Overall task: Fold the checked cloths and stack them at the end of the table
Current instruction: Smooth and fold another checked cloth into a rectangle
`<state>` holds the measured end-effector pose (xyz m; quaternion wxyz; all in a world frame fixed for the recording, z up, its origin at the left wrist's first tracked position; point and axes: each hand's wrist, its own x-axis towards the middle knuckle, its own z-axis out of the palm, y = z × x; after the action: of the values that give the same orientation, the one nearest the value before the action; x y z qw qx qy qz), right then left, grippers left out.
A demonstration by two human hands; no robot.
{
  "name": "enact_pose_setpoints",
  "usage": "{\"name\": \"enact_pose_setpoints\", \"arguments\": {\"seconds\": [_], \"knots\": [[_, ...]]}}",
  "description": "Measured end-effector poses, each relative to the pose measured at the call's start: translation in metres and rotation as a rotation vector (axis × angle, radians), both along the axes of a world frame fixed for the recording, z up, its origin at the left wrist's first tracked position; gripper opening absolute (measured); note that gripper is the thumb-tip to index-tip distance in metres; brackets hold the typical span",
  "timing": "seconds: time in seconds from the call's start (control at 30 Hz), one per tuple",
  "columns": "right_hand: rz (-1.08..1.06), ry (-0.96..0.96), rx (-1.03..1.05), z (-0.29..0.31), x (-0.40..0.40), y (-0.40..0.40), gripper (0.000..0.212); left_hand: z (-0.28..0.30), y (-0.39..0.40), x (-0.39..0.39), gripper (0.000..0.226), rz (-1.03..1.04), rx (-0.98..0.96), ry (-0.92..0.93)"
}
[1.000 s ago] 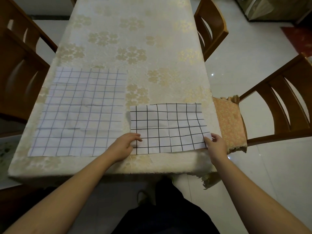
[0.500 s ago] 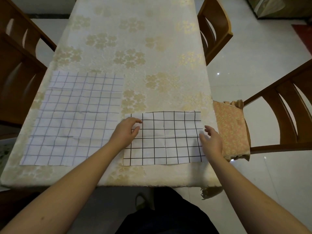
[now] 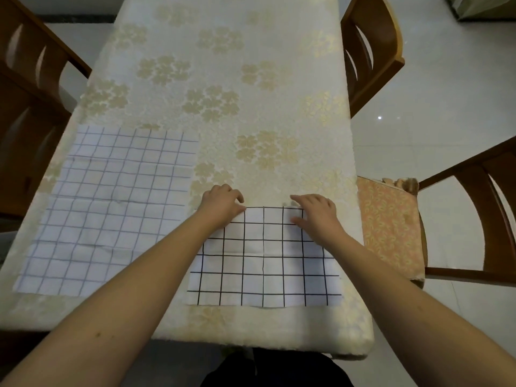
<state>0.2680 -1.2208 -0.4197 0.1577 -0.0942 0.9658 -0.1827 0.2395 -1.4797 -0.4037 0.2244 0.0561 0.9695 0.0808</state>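
Wooden chairs (image 3: 30, 101) are seen off the left side of the table (image 3: 251, 88), which is covered in a cream floral tablecloth. On the table's near left part, the pale checked cloth (image 3: 111, 208) is laid out flat and fully unfolded, nothing touching it. Just right of it, near the table's front edge, the bold black-checked cloth (image 3: 264, 263) is spread as a wide rectangle, so it's probably folded once already.

The left hand (image 3: 220, 203) is set on that cloth's far left corner, fingers curled at the edge; whether the fabric is actually pinched can't be told. The right hand (image 3: 315, 213) is placed on the far right part of the same edge, fingers fairly straight and pressing down.

For the next fold, both far corners should be gripped evenly and brought toward the near edge, with the grid lines matched up so the fold isn't skewed, then the crease smoothed flat. Off the table's right side, a chair with an orange cushion (image 3: 391, 227) is tucked in.
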Motion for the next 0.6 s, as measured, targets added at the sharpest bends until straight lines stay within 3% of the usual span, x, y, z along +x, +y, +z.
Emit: {"name": "enact_pose_setpoints", "arguments": {"seconds": [0.13,0.37,0.6], "knots": [[0.079,-0.011,0.06,-0.002,-0.013,-0.016,0.049,0.001,0.004,-0.008,0.028,-0.048,0.0,-0.094],[0.109,-0.011,0.016,-0.001,-0.027,-0.013,0.028,0.008,0.0,-0.005,0.012,0.003,0.271,-0.126],[0.028,-0.134,-0.097,0.015,-0.037,0.017,0.026,0.015,-0.026,-0.015,0.015,-0.011,0.194,-0.122]]}}
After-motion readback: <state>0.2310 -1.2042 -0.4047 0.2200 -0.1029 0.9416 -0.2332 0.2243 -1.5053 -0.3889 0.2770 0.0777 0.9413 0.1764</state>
